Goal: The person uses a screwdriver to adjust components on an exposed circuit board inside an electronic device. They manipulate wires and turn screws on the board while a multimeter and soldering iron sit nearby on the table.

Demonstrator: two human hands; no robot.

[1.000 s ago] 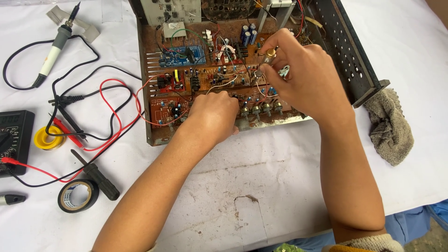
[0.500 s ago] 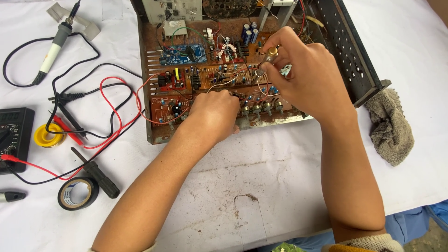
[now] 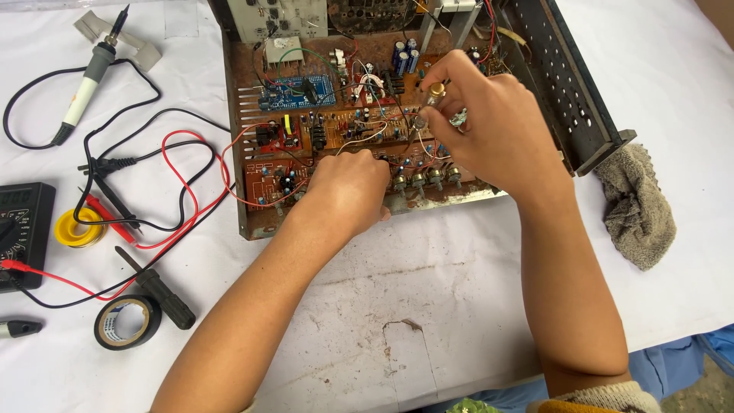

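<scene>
A white, stained and scuffed table (image 3: 459, 306) fills the view under even, soft daylight.

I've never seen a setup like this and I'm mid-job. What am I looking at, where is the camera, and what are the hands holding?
There is no machine here: a person's two bare hands, seen from a camera on their head, looking down at a white-covered table. An opened, rusty electronics chassis shows brown circuit boards and a small blue board. The left hand rests on the boards near the front edge. The right hand pinches a small metal part; what it is I cannot tell. To the left lie a soldering iron, a multimeter with red and black leads, yellow solder spool, black tape roll and screwdriver. A grey rag lies right.
</scene>
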